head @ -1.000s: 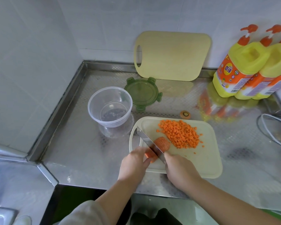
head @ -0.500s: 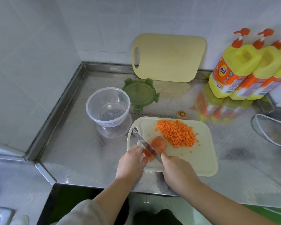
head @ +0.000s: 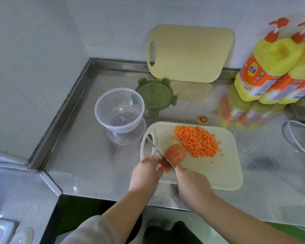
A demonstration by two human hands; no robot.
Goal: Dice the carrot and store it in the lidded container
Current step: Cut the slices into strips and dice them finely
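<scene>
My right hand [head: 192, 182] was closed round the handle of a narrow steel-bladed knife [head: 158, 152]; the handle itself was hidden inside the fist. The blade stood across the near end of the orange carrot piece [head: 175, 153], which lay cut into fanned slices near the left edge of the pale cream plastic cutting board [head: 232, 173]. My left hand [head: 144, 171] had its fingers curled down onto the near end of that piece, just beside the blade, pinning it to the board.

Assessment: the carrot piece looked firm and stiff, but as a stack of slices it was liable to slide apart, and the cut faces were probably damp. It was best held from above, at the end nearest me, with the fingertips tucked back from the edge.

The heap of small orange carrot dice [head: 197, 143] lay on the far half of the board, just beside the piece, with a few strays around it. These were light and loose. I judged they would scatter if pinched and were better swept together.

The clear round plastic container [head: 102, 103] stood empty on the steel tabletop [head: 88, 155], just off the board's far left corner. The green round clip-on lid [head: 155, 95] lay flat behind it. The task was unfinished.
</scene>
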